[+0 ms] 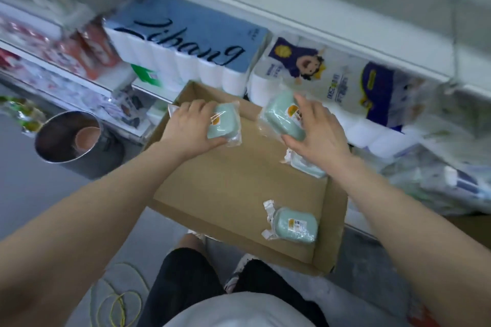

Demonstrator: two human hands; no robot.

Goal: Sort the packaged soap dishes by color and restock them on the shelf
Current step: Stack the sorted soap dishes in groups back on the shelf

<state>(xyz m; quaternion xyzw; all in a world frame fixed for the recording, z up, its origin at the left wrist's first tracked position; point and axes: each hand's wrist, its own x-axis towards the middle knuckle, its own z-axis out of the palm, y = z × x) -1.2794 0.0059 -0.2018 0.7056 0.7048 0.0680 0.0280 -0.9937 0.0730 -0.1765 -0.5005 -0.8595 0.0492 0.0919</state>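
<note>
Just above the centre of the frame the left hand [194,127] is closed around a mint-green packaged soap dish [221,125], thumb under its near edge and fingers over the far side, lifting it above the floor of the open cardboard box [233,183]. To its right, the right hand [316,130] clasps a second green dish [285,117] in the same pinching grip, held tilted near the box's far right wall. Holding one in each hand looks like a way to gather dishes of one colour together before shelving them.

Two more wrapped dishes lie in the box: a pale one [308,167] partly hidden under the right wrist, its colour hard to judge, and a green one [295,224] flat in the lower right corner, label up.

The box seems to rest against the lower shelf, beside packs of toilet rolls [186,53] at upper centre, keeping stock within reach. A steel bin [67,137] stands at the left
</note>
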